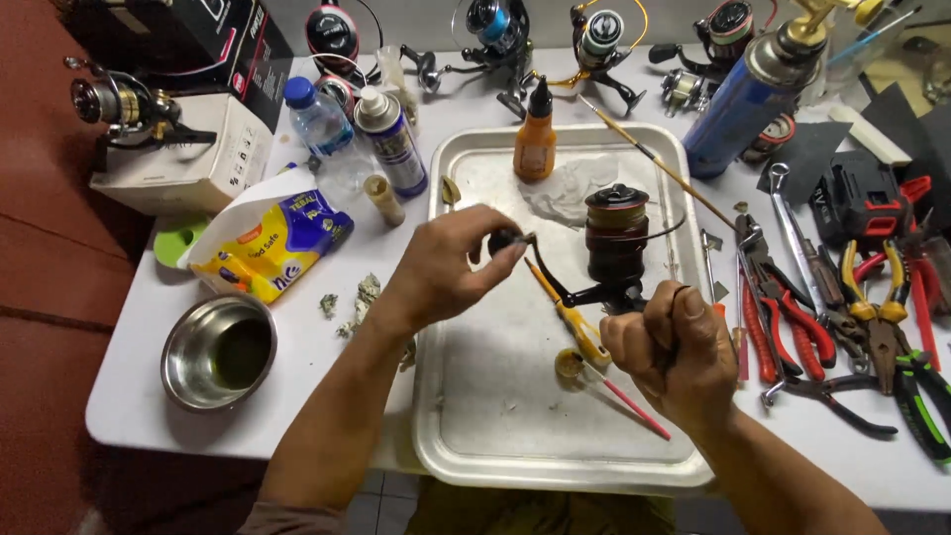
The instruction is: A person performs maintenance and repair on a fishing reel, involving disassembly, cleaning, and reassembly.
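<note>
Left hand (446,266) pinches the handle knob (503,240) of the dark fishing reel (614,238), held over the metal tray (515,416). Right hand (674,347) is clenched around the reel foot. Yellow-blue pouch (272,238) lies far left; white box (183,159) beyond it.

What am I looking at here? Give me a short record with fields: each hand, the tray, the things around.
left hand: pinches the handle knob of a dark fishing reel
right hand: fist closed around the reel's foot
tray: metal, holds an orange bottle, a yellow screwdriver
left of tray: steel bowl, spray can
right of tray: pliers
</note>
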